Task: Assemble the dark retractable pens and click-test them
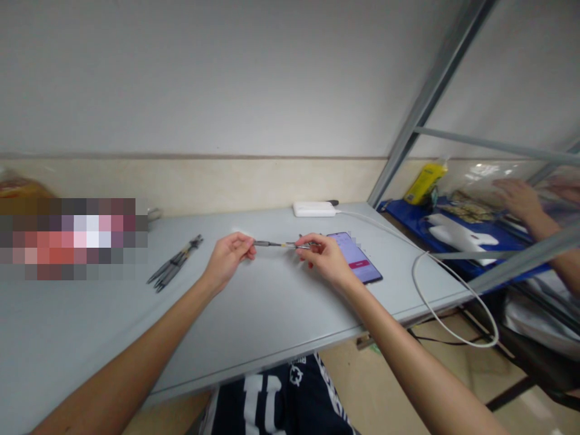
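Note:
A thin grey pen (275, 244) is held level above the grey table (254, 320), between both hands. My left hand (229, 257) pinches its left end with closed fingers. My right hand (325, 257) pinches its right end, where a yellowish band shows. Just right of my right hand lies a smartphone (360, 261) with a lit purple screen. A bundle of several dark pens (176, 264) lies on the table left of my left hand.
A white power bank (314, 209) sits at the table's back edge, its white cable (446, 302) looping off the right side. A metal frame (426, 99) separates a neighbouring blue surface (457, 232) where another person's hand (521, 198) works. A blurred patch covers the left.

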{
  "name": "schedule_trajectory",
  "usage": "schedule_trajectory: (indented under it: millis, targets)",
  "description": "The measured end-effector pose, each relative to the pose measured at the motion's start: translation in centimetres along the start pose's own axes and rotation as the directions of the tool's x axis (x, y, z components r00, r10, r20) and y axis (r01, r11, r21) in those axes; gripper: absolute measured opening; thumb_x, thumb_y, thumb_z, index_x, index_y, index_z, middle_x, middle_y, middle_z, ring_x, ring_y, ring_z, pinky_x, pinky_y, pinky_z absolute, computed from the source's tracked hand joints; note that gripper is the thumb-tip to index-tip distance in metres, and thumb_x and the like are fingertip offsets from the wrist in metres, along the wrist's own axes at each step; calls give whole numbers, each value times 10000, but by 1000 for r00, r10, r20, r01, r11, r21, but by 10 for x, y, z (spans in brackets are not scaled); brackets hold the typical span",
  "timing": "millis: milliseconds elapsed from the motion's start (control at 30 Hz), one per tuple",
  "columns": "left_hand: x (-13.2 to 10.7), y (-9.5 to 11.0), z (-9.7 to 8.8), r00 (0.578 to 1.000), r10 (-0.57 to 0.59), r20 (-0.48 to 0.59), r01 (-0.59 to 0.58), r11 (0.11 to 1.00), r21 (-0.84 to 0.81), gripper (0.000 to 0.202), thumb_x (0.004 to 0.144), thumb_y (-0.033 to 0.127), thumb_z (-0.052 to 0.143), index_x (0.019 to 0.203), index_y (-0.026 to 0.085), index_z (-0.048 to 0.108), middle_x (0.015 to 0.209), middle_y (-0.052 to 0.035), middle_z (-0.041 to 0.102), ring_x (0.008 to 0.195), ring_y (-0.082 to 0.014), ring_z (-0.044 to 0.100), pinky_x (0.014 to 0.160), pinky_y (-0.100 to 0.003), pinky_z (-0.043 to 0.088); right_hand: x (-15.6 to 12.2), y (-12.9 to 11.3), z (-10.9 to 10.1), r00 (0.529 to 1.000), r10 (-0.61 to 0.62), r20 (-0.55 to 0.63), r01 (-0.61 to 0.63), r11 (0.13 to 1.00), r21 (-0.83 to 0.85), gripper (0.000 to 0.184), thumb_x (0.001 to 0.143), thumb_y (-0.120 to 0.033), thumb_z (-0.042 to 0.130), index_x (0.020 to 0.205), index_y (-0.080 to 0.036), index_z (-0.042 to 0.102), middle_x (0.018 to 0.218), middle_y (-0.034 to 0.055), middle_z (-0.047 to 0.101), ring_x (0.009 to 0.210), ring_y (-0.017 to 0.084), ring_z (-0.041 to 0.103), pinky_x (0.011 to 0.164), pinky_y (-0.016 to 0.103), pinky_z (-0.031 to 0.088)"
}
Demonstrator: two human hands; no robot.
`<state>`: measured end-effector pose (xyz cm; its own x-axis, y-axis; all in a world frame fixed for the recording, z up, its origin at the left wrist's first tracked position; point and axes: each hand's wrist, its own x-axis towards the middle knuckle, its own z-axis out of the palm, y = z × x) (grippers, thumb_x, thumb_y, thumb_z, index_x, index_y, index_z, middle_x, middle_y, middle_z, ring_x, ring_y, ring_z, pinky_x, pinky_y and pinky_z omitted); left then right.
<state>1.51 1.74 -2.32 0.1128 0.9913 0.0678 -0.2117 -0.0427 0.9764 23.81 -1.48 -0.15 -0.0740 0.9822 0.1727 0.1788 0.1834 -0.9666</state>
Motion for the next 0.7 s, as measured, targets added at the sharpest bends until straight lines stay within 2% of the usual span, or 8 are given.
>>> schedule_trajectory:
  millis: [133, 300, 500, 567, 700]
  targets:
    - [0, 1, 0, 1000, -3, 0, 3, 1000, -9, 311, 585, 370, 773, 691, 131, 605, 546, 9, 622, 513, -91, 556, 557, -219, 441, 0, 1, 0, 999, 6, -35, -4, 998, 56, 301, 667, -303, 690, 931, -172, 632, 840, 33, 636, 533, 101, 581, 393, 197, 412]
    - [0, 1, 0, 1000, 0, -3, 0, 1000, -10, 306, 590, 366, 770, 698, 139, 593, 553, 10, 623, 514, -96, 559, 560, -226, 443, 2, 4, 0, 998, 58, 13, -59, 996, 71, 276, 667, -332, 688, 856, -136, 640, 669, 19, 624, 495, 104, 554, 394, 204, 403]
    - [0, 2, 1, 1000, -6, 3, 5, 1000, 23, 308, 638, 406, 727, 681, 154, 556, 558, 12, 610, 518, -104, 552, 564, -237, 439, 1, 4, 0, 998, -41, -56, 42, 999, 16, 239, 660, -297, 695, 844, -149, 655, 598, -7, 594, 445, 87, 489, 408, 210, 394]
    - [-1, 1, 1, 1000, 18, 7, -18, 997, 77, 307, 692, 432, 677, 661, 162, 535, 548, 13, 593, 513, -105, 537, 552, -236, 427, 0, 4, 0, 995, -67, -76, 66, 998, -12, 228, 673, -283, 683, 859, -153, 660, 577, -11, 585, 445, 92, 487, 421, 217, 403]
    - [-2, -2, 1, 994, 109, 27, -112, 940, 323, 375, 812, 451, 537, 564, 179, 466, 452, 48, 460, 441, -84, 422, 479, -218, 336, 0, 6, 1, 990, -99, -96, 97, 995, -29, 228, 686, -273, 673, 883, -158, 663, 580, -1, 599, 494, 122, 530, 458, 234, 430]
